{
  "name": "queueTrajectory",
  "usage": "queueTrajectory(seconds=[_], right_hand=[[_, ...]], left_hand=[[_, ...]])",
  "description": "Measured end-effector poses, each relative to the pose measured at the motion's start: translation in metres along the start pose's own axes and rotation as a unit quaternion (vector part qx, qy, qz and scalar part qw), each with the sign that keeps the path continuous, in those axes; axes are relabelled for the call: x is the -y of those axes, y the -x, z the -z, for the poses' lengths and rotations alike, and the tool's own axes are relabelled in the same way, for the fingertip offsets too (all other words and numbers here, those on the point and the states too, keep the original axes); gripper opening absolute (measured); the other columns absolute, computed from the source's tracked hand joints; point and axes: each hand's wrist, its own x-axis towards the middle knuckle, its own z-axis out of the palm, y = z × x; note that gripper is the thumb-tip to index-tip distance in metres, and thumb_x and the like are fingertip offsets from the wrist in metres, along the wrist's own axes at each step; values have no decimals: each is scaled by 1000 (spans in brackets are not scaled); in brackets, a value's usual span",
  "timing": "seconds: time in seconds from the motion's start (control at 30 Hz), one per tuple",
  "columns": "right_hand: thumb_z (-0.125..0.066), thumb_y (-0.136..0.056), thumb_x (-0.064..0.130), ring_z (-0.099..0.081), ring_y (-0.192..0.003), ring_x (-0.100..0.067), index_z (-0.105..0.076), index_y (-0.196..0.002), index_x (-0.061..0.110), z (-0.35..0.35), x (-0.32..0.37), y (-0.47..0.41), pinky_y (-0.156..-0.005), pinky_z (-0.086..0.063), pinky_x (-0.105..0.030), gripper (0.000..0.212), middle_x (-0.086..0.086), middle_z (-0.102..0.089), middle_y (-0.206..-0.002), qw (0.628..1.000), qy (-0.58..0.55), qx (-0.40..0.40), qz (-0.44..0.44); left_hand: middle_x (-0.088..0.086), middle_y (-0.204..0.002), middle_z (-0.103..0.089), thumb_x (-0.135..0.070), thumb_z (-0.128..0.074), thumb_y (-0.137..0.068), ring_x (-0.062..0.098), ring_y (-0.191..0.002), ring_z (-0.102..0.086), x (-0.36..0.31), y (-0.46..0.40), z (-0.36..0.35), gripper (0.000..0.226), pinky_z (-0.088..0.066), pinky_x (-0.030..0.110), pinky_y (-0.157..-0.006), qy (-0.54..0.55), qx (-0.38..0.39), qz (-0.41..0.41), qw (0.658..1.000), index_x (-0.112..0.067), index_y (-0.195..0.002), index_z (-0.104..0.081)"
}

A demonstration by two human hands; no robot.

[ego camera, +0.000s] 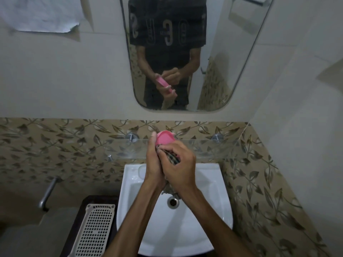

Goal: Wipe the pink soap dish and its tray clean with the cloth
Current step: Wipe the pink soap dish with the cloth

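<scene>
Nearest you, bottom left: a white perforated basket (94, 230) lies on a dark stand beside the sink (219, 206), drain (173, 201) at the basin's centre. Both your forearms reach over the basin and meet above its back edge. Your right hand (181, 165) is curled around the checked cloth (173, 158), pressing it vs. the pink soap dish (165, 139); a bit of cloth hangs below your wrists. Your left hand (154, 160) grips the dish from the left side, fingertips at its far rim, dish tilted w/ its hollow toward you. Can't tell if it's the dish or its tray. Just behind: a glass shelf (204, 147) on metal pegs, leaf-pattern tiles. Farther up, the mirror (232, 52) reflects your hands holding the pink piece. Top left, a pale towel (40, 13) hangs on the wall.
</scene>
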Motion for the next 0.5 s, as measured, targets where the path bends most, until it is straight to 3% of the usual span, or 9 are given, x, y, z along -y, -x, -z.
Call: queueTrajectory(seconds=[0.13, 0.27, 0.4, 0.5], right_hand=[[-80, -84, 8, -72, -90, -6, -81, -93, 16, -8, 7, -23, -83, -61, -26, 11, 5, -76, -93, 999, -37, -27, -29], [-80, -87, 13, -76, -83, -7, -81, -91, 18, -11, 5, -26, -74, -61, -21, 7, 8, -78, -87, 983, -112, -53, -137], [-82, -84, 16, -75, -72, -4, -82, -88, 19, -11, 2, -34, -68, -63, -24, 5, 9, -79, -77, 971, -108, -54, -209], [-81, -85, 17, -74, -71, -3, -81, -88, 19, -9, 0, -30, -69, -65, -30, 3, 10, -78, -76, 969, -86, -69, -221]], left_hand=[[12, -112, -74, -56, -60, -98, 23, -111, -71, 1, 0, -6, 51, -59, 32, -88, 25, 3, -28, 999, -10, -116, -75], [16, -113, -73, -55, -57, -100, 27, -109, -70, 2, 1, -8, 55, -61, 34, -87, -4, 7, -49, 999, -7, -122, -72], [21, -127, -69, -61, -61, -94, 33, -120, -67, 7, 8, -5, 68, -54, 44, -103, -21, 0, -45, 999, -5, -131, -69], [13, -111, -77, -57, -54, -99, 25, -105, -75, 7, 5, -3, 51, -61, 36, -84, -36, -10, -57, 998, -15, -114, -80]])
